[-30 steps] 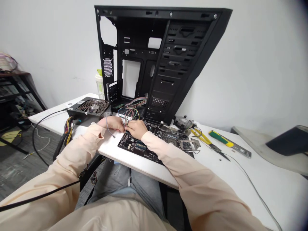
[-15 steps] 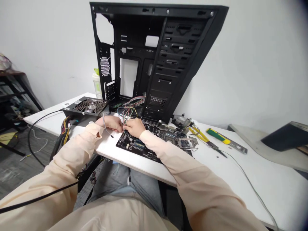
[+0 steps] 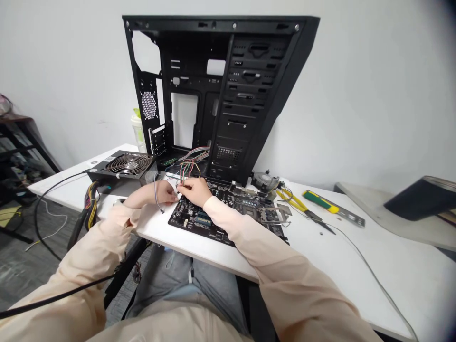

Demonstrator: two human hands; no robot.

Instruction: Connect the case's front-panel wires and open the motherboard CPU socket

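Note:
Both of my hands are at the left back edge of a black motherboard [image 3: 204, 220] lying on the white table. My right hand [image 3: 195, 190] is closed, its fingertips pinched at the lower end of a bundle of thin coloured wires [image 3: 185, 170]. Just to the left, my left hand [image 3: 165, 193] has its fingers drawn together near the same spot; what they hold, if anything, is too small to name. A grey cable with a small black plug [image 3: 162, 211] hangs over the left hand. The coloured wires lead back into the open black computer case [image 3: 228, 104].
A power supply with a fan [image 3: 124, 167] sits on the left. Beside the case are a bottle [image 3: 138, 130] and a round cooler [image 3: 265, 180]. Yellow-handled pliers [image 3: 302, 207] and a green-yellow tool [image 3: 320, 202] lie right, near a long thin cable [image 3: 370, 273].
The view has shifted, so the case appears lower and further left. My left hand has drawn slightly away from my right, which stays at the wires.

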